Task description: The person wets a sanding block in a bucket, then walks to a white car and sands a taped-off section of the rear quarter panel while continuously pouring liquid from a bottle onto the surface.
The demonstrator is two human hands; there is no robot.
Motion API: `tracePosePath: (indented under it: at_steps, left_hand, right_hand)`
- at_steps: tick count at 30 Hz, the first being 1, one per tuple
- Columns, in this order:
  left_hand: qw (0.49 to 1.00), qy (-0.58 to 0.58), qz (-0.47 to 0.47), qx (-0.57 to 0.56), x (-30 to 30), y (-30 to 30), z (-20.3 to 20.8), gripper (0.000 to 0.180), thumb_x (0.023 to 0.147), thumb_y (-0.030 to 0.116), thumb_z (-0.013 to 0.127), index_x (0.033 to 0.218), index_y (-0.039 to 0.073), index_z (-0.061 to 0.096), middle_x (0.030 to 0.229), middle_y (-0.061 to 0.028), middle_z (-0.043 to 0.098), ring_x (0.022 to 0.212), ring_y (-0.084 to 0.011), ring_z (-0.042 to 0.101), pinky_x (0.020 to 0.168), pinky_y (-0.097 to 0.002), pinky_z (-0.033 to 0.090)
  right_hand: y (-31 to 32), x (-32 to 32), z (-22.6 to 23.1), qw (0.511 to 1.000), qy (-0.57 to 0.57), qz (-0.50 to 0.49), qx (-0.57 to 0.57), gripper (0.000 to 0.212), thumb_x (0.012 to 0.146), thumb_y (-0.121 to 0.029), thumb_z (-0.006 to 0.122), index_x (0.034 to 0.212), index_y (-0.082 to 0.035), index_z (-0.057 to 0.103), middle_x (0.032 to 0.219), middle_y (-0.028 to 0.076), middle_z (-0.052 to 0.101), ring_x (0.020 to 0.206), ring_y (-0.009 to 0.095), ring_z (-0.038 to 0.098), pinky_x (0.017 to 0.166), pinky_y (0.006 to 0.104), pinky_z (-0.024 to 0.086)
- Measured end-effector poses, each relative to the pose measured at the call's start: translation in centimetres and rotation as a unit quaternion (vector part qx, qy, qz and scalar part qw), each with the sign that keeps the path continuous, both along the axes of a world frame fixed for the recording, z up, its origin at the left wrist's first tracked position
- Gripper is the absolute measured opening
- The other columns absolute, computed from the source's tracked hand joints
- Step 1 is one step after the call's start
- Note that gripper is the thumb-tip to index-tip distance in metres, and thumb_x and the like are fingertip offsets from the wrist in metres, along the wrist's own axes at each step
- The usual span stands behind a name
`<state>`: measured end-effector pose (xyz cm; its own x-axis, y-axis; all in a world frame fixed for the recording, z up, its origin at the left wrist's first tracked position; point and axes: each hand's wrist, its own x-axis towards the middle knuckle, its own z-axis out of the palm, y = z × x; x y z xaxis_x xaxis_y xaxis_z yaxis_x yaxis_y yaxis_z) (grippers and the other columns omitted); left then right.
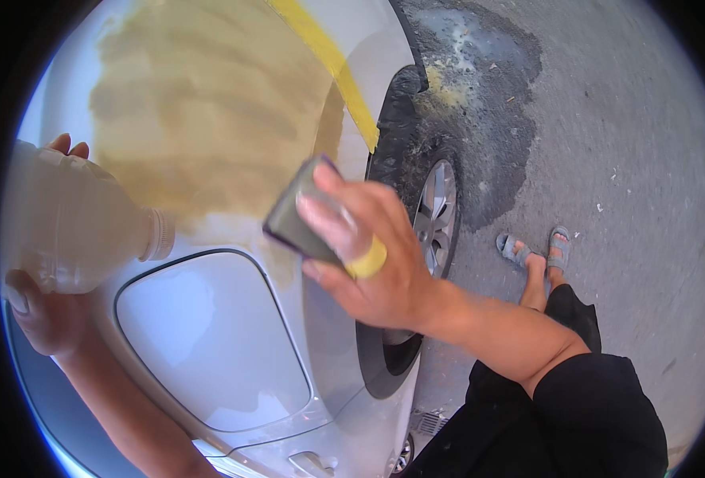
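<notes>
Against the car panel (233, 350), right hand (368, 255) grips a sanding block (292, 219), left hand (42, 311) a bottle (74, 215)

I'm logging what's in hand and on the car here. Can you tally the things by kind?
Plastic bottle, in the left hand: 1
Sanding block, under the right hand: 1
Yellow tape strip: 1
Car wheel: 1
Sandals: 2
Total: 6

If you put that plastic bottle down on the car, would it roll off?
Probably. The bottle looks round-bodied and the left hand holds it on its side, so it would likely roll on the sloping silver car panel. It looks like thin clear plastic, so probably light and squashy, and the wet-looking panel may be slippery.
</notes>
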<state>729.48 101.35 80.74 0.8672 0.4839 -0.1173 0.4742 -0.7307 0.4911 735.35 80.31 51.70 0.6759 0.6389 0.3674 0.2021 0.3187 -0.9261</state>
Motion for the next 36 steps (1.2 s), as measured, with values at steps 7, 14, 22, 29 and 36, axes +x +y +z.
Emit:
tracePosePath:
  at_steps: [7, 14, 22, 29, 36]
  left_hand:
    - [1.000, -0.017, -0.005, 0.005, 0.0, 0.1, -0.5, 0.099, 0.088, 0.074, 0.053, 0.155, 0.005, 0.032, 0.155, -0.0230, 0.038, 0.146, -0.0387, 0.037, 0.120, -0.0501, 0.030]
    - [0.999, -0.033, -0.023, 0.004, 0.6, 0.5, -0.5, 0.093, 0.088, 0.067, 0.060, 0.152, 0.003, 0.038, 0.147, -0.0237, 0.050, 0.139, -0.0386, 0.047, 0.117, -0.0491, 0.036]
    - [0.998, -0.040, -0.038, 0.031, 1.8, 0.5, -0.1, 0.079, 0.099, 0.055, 0.049, 0.152, -0.002, 0.035, 0.149, -0.0227, 0.049, 0.141, -0.0371, 0.046, 0.119, -0.0470, 0.032]
    - [0.998, -0.025, -0.050, 0.010, 2.4, -0.3, -0.5, 0.072, 0.099, 0.051, 0.051, 0.146, -0.003, 0.043, 0.141, -0.0211, 0.057, 0.133, -0.0320, 0.054, 0.114, -0.0423, 0.039]
    - [0.997, -0.003, -0.076, 0.033, 2.3, -0.4, -1.3, 0.081, 0.096, 0.060, 0.052, 0.148, 0.000, 0.041, 0.143, -0.0233, 0.054, 0.134, -0.0358, 0.052, 0.114, -0.0452, 0.040]
  right_hand:
    - [-0.1, 0.5, -1.9, 0.984, 0.177, -0.018, 0.018, 0.057, 0.095, -0.023, 0.065, 0.139, 0.007, 0.045, 0.140, 0.027, 0.051, 0.131, 0.042, 0.049, 0.111, 0.0470, 0.037]
    - [-4.5, -5.6, 0.5, 0.986, 0.144, 0.016, -0.079, 0.061, 0.093, -0.019, 0.068, 0.145, 0.000, 0.044, 0.153, 0.020, 0.042, 0.123, 0.042, 0.051, 0.106, 0.0474, 0.041]
    - [-3.0, -4.7, -1.3, 0.997, 0.012, 0.027, 0.075, 0.066, 0.089, -0.012, 0.070, 0.148, -0.004, 0.042, 0.153, 0.019, 0.045, 0.130, 0.044, 0.049, 0.108, 0.0481, 0.041]
    - [-5.7, -7.0, -2.9, 0.995, -0.053, 0.052, 0.072, 0.089, 0.075, -0.002, 0.078, 0.153, -0.014, 0.036, 0.154, 0.014, 0.046, 0.132, 0.045, 0.047, 0.106, 0.0515, 0.042]
    - [-2.1, -3.3, -3.5, 0.995, -0.043, 0.014, 0.091, 0.093, 0.071, -0.001, 0.081, 0.152, -0.014, 0.037, 0.155, 0.014, 0.044, 0.130, 0.046, 0.049, 0.102, 0.0522, 0.044]
